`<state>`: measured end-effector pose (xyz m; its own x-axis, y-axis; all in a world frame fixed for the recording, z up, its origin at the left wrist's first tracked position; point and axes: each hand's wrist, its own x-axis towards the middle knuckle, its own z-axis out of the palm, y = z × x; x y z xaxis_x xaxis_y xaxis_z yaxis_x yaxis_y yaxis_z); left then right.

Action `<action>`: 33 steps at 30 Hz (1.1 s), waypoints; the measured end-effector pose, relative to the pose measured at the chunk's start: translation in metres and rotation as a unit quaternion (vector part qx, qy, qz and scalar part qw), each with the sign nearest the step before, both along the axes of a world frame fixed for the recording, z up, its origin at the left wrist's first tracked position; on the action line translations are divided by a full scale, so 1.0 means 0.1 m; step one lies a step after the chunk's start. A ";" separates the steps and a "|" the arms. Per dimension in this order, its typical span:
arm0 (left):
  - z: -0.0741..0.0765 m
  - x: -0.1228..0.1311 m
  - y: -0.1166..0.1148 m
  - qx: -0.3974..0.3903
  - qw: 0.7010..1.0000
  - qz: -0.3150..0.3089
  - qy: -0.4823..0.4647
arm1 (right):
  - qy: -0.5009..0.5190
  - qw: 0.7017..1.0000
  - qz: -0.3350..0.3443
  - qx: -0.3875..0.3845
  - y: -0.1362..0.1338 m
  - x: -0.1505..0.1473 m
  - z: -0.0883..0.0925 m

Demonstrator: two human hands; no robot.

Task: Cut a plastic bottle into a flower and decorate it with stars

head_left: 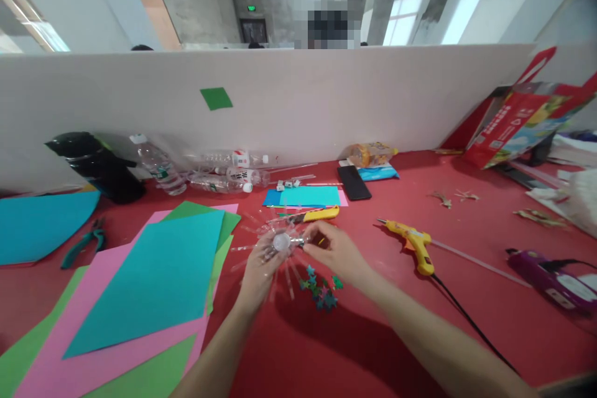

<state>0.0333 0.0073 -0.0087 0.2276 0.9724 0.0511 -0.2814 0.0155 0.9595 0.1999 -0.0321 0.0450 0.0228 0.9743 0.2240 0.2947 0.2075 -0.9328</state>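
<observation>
My left hand [259, 273] is wrapped round a clear plastic bottle top [281, 242] cut into thin strips that fan outward, its white cap facing me. My right hand [336, 255] pinches at one strip on the bottle top's right side, fingers pressed together. Just below my hands lies a small heap of teal and green paper stars [321, 289] on the red table [373, 348]. A yellow utility knife [318, 214] lies just behind the bottle top.
Teal, pink and green paper sheets [149, 286] cover the left. A yellow glue gun [415, 244] with black cord lies right; a purple one [548, 277] further right. Pliers [86, 242], empty bottles [219, 177], a phone [354, 182] and a white partition [298, 99] sit behind.
</observation>
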 end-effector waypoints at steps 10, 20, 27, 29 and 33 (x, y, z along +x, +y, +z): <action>0.09 -0.02 -0.05 0.048 0.995 0.043 0.071 | 0.085 0.995 0.040 -0.015 0.12 -0.17 -0.18; 0.00 0.01 -0.01 0.038 0.997 0.069 0.017 | 0.175 0.980 0.078 -0.045 0.17 -0.21 -0.24; -0.07 0.06 0.01 0.001 0.998 0.053 -0.037 | 0.172 0.983 0.057 -0.042 0.23 -0.09 -0.23; -0.08 0.05 0.01 -0.003 0.998 0.045 -0.044 | 0.163 0.985 0.051 -0.030 0.25 -0.04 -0.21; -0.11 0.04 0.01 -0.008 0.998 0.040 -0.057 | 0.149 0.988 0.047 -0.009 0.24 0.03 -0.13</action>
